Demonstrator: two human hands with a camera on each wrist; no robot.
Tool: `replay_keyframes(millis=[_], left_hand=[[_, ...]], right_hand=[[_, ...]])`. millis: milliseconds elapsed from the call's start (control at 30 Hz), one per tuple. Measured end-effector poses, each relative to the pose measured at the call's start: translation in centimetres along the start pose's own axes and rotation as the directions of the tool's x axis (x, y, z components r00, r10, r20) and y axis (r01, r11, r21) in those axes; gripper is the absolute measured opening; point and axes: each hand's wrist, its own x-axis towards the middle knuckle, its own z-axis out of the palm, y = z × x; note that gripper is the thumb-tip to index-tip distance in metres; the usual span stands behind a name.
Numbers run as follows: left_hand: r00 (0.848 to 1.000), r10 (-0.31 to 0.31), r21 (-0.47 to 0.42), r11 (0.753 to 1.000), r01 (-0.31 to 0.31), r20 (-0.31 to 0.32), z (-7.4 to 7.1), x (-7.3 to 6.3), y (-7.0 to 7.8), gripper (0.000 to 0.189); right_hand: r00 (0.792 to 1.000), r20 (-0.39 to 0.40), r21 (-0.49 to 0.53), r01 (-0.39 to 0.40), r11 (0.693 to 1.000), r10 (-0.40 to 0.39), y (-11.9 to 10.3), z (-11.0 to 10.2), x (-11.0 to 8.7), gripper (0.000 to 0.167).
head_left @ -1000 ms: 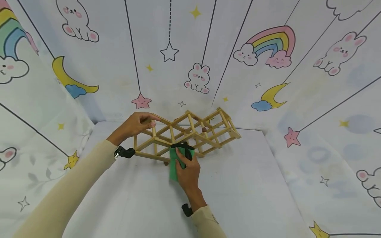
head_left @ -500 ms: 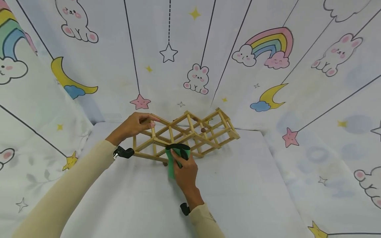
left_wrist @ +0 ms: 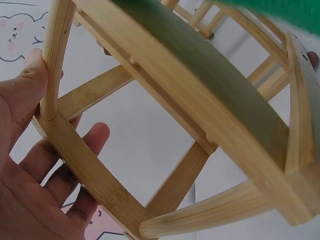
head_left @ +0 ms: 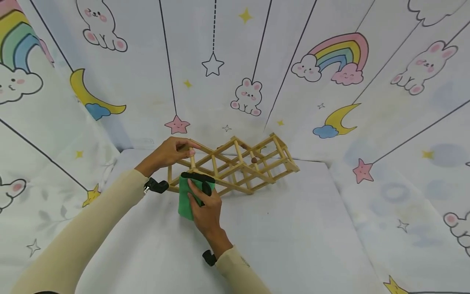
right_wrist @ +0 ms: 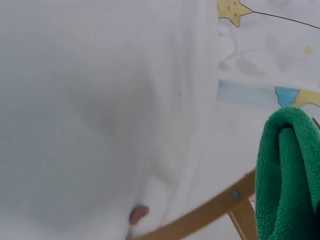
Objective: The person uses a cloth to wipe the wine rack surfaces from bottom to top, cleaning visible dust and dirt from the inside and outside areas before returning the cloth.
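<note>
Okay, counts first: one wooden rack, one green cloth, two hands, two cream sleeves, two black wrist mounts. Rack sits at the far part of the white table, by the printed backdrop, its slats crossing in a zigzag lattice.

Left hand is at the rack's left end, fingers bent, gripping a round wooden post between thumb and fingers. Right hand holds the cloth at the rack's near side, index finger laid fairly straight over it, the rest bent or hidden; exact closure behind the cloth can't be told. Cloth overlaps the near slats in the head view; actual contact not clear. One black bar runs along the cloth's top, with a dark piece by the fingers; can't tell whether either belongs to the cloth.

Backdrop count, head view: two rainbows, two yellow moons, two pink stars, several bunnies, some cut by the edge.

View differences: only the left-wrist view shows the thumb against the post and fingertips behind a lower slat, with just a blurred green edge of cloth top right. Only the right-wrist view shows the cloth's fuzzy pile, folded in a loop, plus a curved stretch of slat below and a brown knob near it. Only the head view shows the rack's full length, both hands and both sleeves.
</note>
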Motion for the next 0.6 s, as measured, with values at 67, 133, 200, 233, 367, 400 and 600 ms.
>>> replay_keyframes(millis=[67,133,200,233,367,400,600], left_hand=[[1.0,-0.004,-0.005,1.0,0.004,-0.003,0.1,0.0,0.0,0.034],[1.0,-0.009,-0.003,1.0,0.009,-0.006,0.1,0.0,0.2,0.033],[1.0,-0.005,0.005,1.0,0.005,-0.007,0.1,-0.1,0.3,0.032],[1.0,-0.001,0.008,1.0,0.001,-0.006,0.1,-0.1,0.3,0.032],[1.0,0.006,0.016,1.0,-0.006,-0.01,0.0,-0.2,0.4,0.032],[1.0,0.008,0.015,1.0,-0.008,-0.01,0.0,-0.2,0.4,0.032],[1.0,0.0,0.015,1.0,0.0,-0.005,0.1,-0.2,0.3,0.033]], right_hand=[[0.996,0.039,-0.023,-0.081,0.996,0.082,0.3,0.7,-0.4,0.042],[0.979,0.114,-0.04,-0.167,0.985,0.171,0.4,1.0,-0.9,0.044],[0.956,0.173,-0.044,-0.233,0.971,0.237,0.4,1.0,-1.3,0.047],[0.952,0.186,-0.037,-0.242,0.97,0.245,0.4,0.9,-1.4,0.048],[0.987,0.081,0.061,-0.141,0.988,0.135,-0.2,0.5,-0.9,0.047],[0.995,0.038,0.079,-0.093,0.992,0.09,-0.3,0.5,-0.6,0.046],[0.99,0.082,0.051,-0.115,0.992,0.111,-0.8,1.6,-0.4,0.044]])
